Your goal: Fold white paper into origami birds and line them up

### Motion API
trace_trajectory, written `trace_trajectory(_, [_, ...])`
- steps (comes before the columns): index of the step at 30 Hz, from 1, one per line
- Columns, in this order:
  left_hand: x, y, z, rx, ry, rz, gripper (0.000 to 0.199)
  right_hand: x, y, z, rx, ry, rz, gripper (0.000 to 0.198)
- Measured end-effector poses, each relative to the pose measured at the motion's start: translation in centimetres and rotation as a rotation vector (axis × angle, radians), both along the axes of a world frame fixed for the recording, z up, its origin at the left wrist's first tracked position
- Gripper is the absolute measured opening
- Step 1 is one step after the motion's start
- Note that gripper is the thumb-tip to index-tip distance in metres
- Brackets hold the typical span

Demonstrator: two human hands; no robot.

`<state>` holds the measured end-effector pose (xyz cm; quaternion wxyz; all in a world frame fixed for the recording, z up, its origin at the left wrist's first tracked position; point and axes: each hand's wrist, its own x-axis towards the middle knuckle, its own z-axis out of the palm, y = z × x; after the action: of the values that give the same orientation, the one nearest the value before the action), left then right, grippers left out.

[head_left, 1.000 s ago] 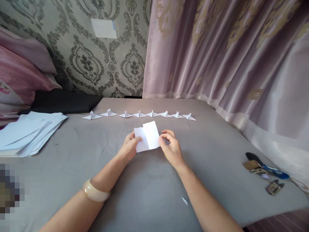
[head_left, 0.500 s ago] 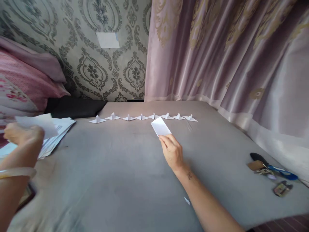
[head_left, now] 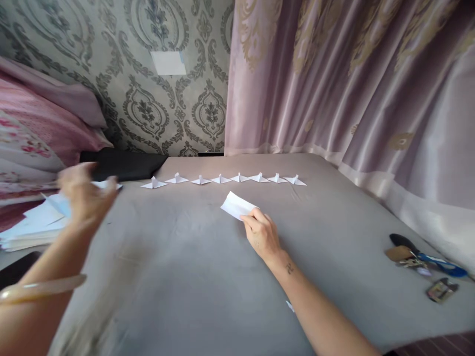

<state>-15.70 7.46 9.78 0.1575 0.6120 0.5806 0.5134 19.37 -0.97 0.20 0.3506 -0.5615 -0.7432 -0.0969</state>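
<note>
My right hand (head_left: 261,233) pinches a small piece of white paper (head_left: 239,205) by its near right edge, holding it above the grey surface. My left hand (head_left: 87,193) is smeared by motion. Its thumb and fingers look spread, and I see nothing held in them. Just beneath and left of it lies a stack of white paper (head_left: 27,235), partly hidden by the hand and forearm. Beyond the right hand, several folded white paper figures (head_left: 220,179) with pointed sides stand in a row.
At the far left are a black flat item (head_left: 128,165) and pink floral bedding (head_left: 33,123). Keys with a brown tag (head_left: 399,253), a blue-handled tool (head_left: 441,264) and a small patterned object (head_left: 441,290) lie on the right. A paper scrap (head_left: 290,306) is near my right forearm. Curtains (head_left: 297,89) hang behind.
My left hand has moved right and up, away from the sheet it held over the stack. The paper in my right hand has turned and tilted, coming slightly left and nearer.
</note>
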Motion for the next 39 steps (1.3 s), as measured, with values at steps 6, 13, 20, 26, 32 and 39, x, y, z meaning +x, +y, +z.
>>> trace_trajectory(6, [12.7, -2.2, -4.2, 0.054, 0.336, -0.768, 0.023, 0.4, -0.3, 0.2, -0.134, -0.007, 0.047, 0.026])
trace_trajectory(13, [16.2, -3.5, -9.5, -0.077, 0.449, -0.785, 0.014, 1.5, -0.3, 1.4, -0.523, 0.168, 0.170, 0.014])
trace_trajectory(20, [15.9, -1.7, -10.7, -0.187, 0.454, -0.550, 0.036, 1.4, 1.1, 0.7, -0.663, 0.317, -0.127, 0.020])
trace_trajectory(26, [16.1, -0.9, -11.6, -0.119, 0.462, -0.491, 0.041, 0.7, 1.3, 0.7, -0.690, 0.265, -0.252, 0.015])
trace_trajectory(32, [16.7, -2.1, -11.2, 0.161, 0.780, -0.609, 0.020, 0.5, 1.3, 0.9, -0.684, 0.241, -0.293, 0.009])
trace_trajectory(39, [18.0, -3.1, -10.2, 0.262, 1.028, -0.678, 0.021, 1.6, 0.2, 0.8, -0.575, 0.109, -0.017, 0.026])
